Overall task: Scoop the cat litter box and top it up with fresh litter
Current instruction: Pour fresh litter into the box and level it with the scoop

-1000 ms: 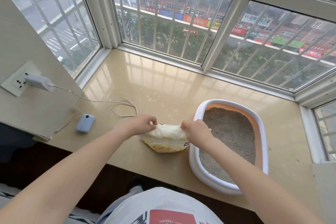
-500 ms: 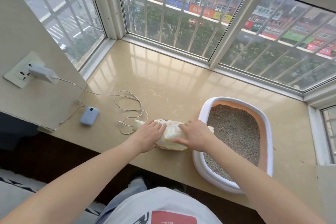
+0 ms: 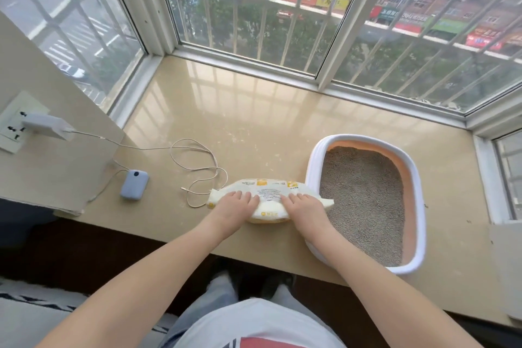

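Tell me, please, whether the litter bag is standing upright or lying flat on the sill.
Lying flat. The litter bag rests on its side beside the litter box, with the left hand and right hand pressing on it, fingers straight.

You see a cream plastic litter bag (image 3: pixel 268 192) with yellow printed patches. The oval litter box (image 3: pixel 413 178) has a white rim, peach inner wall and grey granules.

the glossy beige window ledge (image 3: pixel 254 121) is carrying my litter bag (image 3: pixel 268 192) lying flat, touching the white litter box (image 3: pixel 412 172) at its right; a small blue device (image 3: pixel 134 184) and looping white cable (image 3: pixel 197 161) are lying left.
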The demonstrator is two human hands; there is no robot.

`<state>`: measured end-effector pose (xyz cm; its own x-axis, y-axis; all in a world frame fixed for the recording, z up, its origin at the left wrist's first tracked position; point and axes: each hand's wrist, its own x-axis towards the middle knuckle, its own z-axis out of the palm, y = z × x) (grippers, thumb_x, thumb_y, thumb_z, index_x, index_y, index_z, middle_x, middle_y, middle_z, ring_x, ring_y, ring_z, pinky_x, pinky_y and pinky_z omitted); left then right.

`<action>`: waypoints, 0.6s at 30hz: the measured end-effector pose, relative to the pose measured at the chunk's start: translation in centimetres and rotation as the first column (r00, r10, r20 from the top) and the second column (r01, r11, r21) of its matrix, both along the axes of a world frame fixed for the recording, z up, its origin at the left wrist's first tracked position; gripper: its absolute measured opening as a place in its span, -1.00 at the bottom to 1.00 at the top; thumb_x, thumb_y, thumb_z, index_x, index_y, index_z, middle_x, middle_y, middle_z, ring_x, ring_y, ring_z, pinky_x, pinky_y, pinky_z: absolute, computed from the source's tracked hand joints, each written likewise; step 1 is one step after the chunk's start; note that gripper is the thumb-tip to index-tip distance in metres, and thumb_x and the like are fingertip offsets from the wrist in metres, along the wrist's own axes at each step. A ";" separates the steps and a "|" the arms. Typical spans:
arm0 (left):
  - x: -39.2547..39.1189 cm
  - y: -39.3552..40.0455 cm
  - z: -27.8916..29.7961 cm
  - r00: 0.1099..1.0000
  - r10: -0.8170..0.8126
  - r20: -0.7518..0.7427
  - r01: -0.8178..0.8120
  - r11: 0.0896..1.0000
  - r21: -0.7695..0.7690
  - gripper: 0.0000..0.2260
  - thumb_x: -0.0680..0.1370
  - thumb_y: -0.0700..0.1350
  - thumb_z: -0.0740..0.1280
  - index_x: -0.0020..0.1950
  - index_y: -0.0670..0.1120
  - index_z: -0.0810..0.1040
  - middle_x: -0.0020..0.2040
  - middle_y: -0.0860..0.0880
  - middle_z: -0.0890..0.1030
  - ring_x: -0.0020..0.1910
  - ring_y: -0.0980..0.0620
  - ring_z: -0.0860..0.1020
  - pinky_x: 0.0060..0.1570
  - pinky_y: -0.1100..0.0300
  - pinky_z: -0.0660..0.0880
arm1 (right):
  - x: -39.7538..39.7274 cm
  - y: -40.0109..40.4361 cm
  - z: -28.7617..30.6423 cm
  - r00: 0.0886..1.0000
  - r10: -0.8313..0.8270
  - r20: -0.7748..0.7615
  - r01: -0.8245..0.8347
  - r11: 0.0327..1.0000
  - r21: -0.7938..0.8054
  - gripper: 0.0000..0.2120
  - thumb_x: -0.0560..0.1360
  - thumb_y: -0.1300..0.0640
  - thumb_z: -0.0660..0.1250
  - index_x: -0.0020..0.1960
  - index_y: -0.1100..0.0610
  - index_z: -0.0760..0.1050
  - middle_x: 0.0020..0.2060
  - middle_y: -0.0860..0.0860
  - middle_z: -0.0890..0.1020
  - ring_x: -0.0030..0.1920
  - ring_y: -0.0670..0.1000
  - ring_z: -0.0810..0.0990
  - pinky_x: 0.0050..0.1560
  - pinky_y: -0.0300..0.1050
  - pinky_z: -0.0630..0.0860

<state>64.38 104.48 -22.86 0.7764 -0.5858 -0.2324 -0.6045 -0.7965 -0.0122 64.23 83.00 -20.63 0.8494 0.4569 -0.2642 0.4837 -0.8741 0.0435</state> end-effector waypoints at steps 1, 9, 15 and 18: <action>0.2 -0.1 0.4 1.000 -0.023 -0.010 0.023 1.000 -0.006 -0.37 -0.14 -0.29 0.55 -0.07 -0.14 0.66 -0.35 -0.03 0.57 -0.46 -0.02 0.53 -0.46 0.25 0.45 | -0.2 -0.3 0.5 1.000 0.001 0.020 -0.001 1.000 0.008 -0.53 -0.06 0.24 0.59 -0.14 0.12 0.66 -0.44 -0.02 0.58 -0.47 0.03 0.58 -0.43 -0.23 0.49; 2.0 0.0 9.2 0.945 -0.263 0.195 0.279 0.959 -0.058 -0.45 0.02 -0.35 0.23 -0.06 -0.04 0.66 -0.52 0.04 0.39 -0.61 0.03 0.38 -0.57 0.32 0.16 | -3.4 -1.5 5.9 0.909 -0.103 0.404 0.020 0.979 0.205 -0.58 0.30 0.32 0.07 -0.12 0.12 0.67 -0.50 -0.02 0.52 -0.56 0.06 0.46 -0.56 -0.22 0.33; 0.3 -0.8 12.7 0.803 -0.384 0.456 0.517 0.830 -0.211 -0.52 0.31 -0.43 -0.03 0.09 -0.09 0.44 -0.42 0.00 0.40 -0.51 0.00 0.36 -0.52 0.19 0.31 | -9.6 -1.1 8.8 0.687 -0.336 0.644 0.197 0.939 0.280 -0.74 0.51 0.36 0.21 -0.06 0.11 0.63 -0.44 0.00 0.48 -0.46 0.06 0.46 -0.47 -0.10 0.42; -0.9 -2.8 13.7 0.711 -0.440 0.548 0.645 0.718 -0.262 -0.60 0.43 -0.42 0.00 0.10 -0.09 0.44 -0.37 -0.01 0.42 -0.45 -0.01 0.39 -0.44 0.15 0.39 | -13.9 -1.4 10.3 0.579 -0.451 0.680 0.295 0.893 0.341 -0.79 0.50 0.36 0.29 -0.03 0.13 0.64 -0.40 0.01 0.53 -0.41 0.06 0.51 -0.41 -0.08 0.48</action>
